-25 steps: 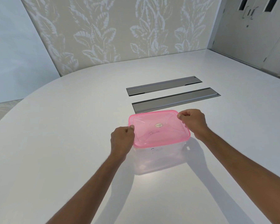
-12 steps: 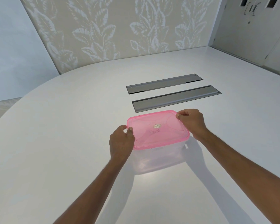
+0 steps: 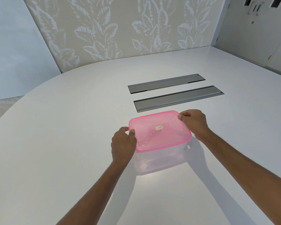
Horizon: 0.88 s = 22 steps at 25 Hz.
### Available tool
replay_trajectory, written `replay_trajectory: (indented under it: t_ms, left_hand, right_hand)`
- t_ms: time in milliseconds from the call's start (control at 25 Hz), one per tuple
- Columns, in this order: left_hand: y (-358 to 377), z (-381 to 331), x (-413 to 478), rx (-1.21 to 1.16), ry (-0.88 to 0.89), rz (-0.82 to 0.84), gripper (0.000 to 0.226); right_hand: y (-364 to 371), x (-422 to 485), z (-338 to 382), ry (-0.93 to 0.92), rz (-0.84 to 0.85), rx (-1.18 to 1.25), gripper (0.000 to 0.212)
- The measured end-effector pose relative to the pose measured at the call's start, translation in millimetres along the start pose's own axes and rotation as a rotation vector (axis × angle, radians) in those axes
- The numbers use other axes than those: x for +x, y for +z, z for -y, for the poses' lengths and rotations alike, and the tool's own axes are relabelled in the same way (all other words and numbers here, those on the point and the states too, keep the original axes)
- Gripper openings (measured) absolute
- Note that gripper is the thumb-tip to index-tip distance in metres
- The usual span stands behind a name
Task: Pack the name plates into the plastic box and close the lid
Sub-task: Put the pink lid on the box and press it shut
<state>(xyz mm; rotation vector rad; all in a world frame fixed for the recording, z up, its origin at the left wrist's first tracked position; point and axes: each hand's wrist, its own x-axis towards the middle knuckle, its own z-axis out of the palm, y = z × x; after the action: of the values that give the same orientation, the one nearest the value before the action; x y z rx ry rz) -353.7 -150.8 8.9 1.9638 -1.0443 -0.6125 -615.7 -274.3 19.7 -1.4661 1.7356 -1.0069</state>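
Note:
A clear plastic box [image 3: 161, 157] stands on the white table, covered by a translucent pink lid [image 3: 159, 129] with a small oval sticker and handwriting on top. My left hand [image 3: 122, 142] grips the lid's left edge, thumb on top. My right hand [image 3: 193, 121] holds the lid's far right corner with fingertips curled over the rim. The lid lies flat on the box. Through the cloudy walls I cannot make out any name plates.
Two long grey metal cable flaps [image 3: 166, 83] [image 3: 178, 99] are set flush in the table [image 3: 71, 143] just beyond the box. A leaf-patterned wall panel stands behind the table, and doors are at the far right.
My left hand has shifted slightly along the lid's left edge, and the lid has settled a little lower and flatter on the box. My right hand stays at the far right corner.

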Motion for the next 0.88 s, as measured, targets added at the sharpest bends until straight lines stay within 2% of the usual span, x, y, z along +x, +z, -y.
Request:
replay_trajectory:
  t_ms: [160,440,720,880]
  left_hand:
    - [3.8,3.4,-2.0,-0.023,-0.021,0.005,0.042]
    - [5.9,-13.5,8.4,0.001,0.015,0.081,0.059]
    - [21.0,-29.4,30.3,0.2,0.006,-0.005,0.031]
    - [29.1,-25.6,37.6,0.239,0.061,-0.048,0.032]
  right_hand:
    - [3.7,-4.4,0.2,-0.009,-0.014,-0.037,0.011]
    - [9.1,-7.6,-2.1,0.02,-0.019,-0.044,0.014]
    - [21.1,-12.9,-8.1,-0.074,-0.018,-0.205,0.025]
    - [24.2,-13.1,-8.8,-0.111,-0.019,-0.335,0.026]
